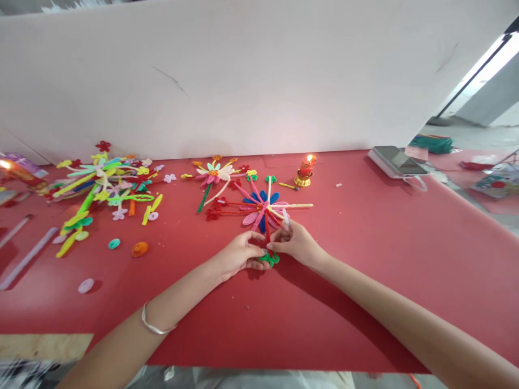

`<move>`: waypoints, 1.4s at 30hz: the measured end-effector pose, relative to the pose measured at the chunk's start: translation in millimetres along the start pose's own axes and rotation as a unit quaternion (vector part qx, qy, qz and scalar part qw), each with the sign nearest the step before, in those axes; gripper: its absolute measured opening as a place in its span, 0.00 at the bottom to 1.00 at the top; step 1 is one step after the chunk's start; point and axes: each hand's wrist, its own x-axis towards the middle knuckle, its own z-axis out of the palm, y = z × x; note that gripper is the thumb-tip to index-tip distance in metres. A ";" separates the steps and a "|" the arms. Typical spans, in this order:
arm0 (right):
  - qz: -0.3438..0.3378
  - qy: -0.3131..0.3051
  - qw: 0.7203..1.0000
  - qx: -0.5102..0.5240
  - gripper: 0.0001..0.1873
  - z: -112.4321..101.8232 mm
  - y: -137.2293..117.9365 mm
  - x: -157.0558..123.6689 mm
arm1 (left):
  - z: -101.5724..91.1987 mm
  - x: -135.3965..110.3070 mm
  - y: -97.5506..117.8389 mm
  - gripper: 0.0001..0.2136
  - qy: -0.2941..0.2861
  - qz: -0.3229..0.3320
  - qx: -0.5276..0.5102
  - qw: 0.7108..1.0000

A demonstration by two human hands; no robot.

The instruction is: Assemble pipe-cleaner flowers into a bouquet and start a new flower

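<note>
Pinching the red stem (267, 233) of a blue-and-pink pipe-cleaner flower (263, 208), both hands meet at table centre, and the flower lies flat on the red table (365, 281) just far of the fingers. Left hand (238, 255) closes its fingertips narrow on the stem right above a green leaf (270, 260). Right hand (295, 243) pinches the same stem from the right, with a short white piece (286, 216) sticking up from its fingers. Judgement: the work looks to be at the stem-leaf joint, so grip close to the joint, keep the flower flat and turn in small moves so the petals do not bend. Left of it lies a white-and-pink flower (214, 174); far left is a loose pile of flowers (105, 181) with stray coils, an orange coil (139, 249) nearest. Containers: only a gold holder (302, 180), far of the flower, with a lit red candle (307, 165) in it; no box or tray for the pieces in view. White flat device (395, 161) far right. Silver bangle (156, 324) on the left wrist.
</note>
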 end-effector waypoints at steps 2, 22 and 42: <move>-0.001 0.003 1.000 -0.007 0.30 0.7 -0.7 -0.8 | 0.1 0.2 0.1 0.13 0.003 -0.001 -0.002 1.000; -0.005 0.005 1.000 -0.012 0.29 2.6 -2.5 -1.2 | 1.0 1.9 -2.8 0.15 0.002 0.009 -0.019 1.000; -0.009 0.020 1.000 -0.015 0.29 3.8 0.5 -0.6 | 7.3 1.4 -1.9 0.13 0.037 0.008 -0.005 0.999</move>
